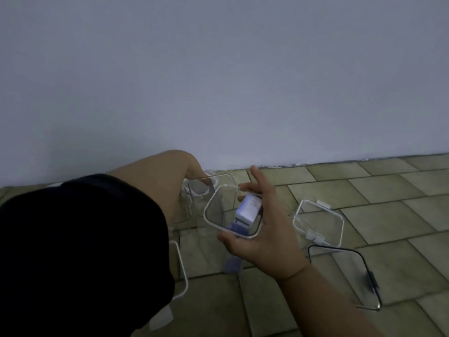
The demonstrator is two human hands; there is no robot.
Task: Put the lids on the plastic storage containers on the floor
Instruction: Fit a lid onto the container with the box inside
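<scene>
The white-rimmed lid (220,210) is clear in the middle and held tilted in the right hand (264,234), just beside the clear container (194,203), which stands open near the wall. Over to the right, a second white-rimmed lid (318,223) lies on the floor tiles, with a black-rimmed lid (345,276) just in front of it.

The wall (218,81) is closing off the far side just behind the clear container (194,203). The left forearm (158,186) and dark sleeve (85,239) are blocking the near-left approach, and the right hand (262,229) is holding a tilted lid (222,210) beside its mouth. Rightward, a white-rimmed lid (318,222) and a black-rimmed lid (345,276) are occupying the tiled floor (388,203); bare tiles are lying open beyond.
</scene>
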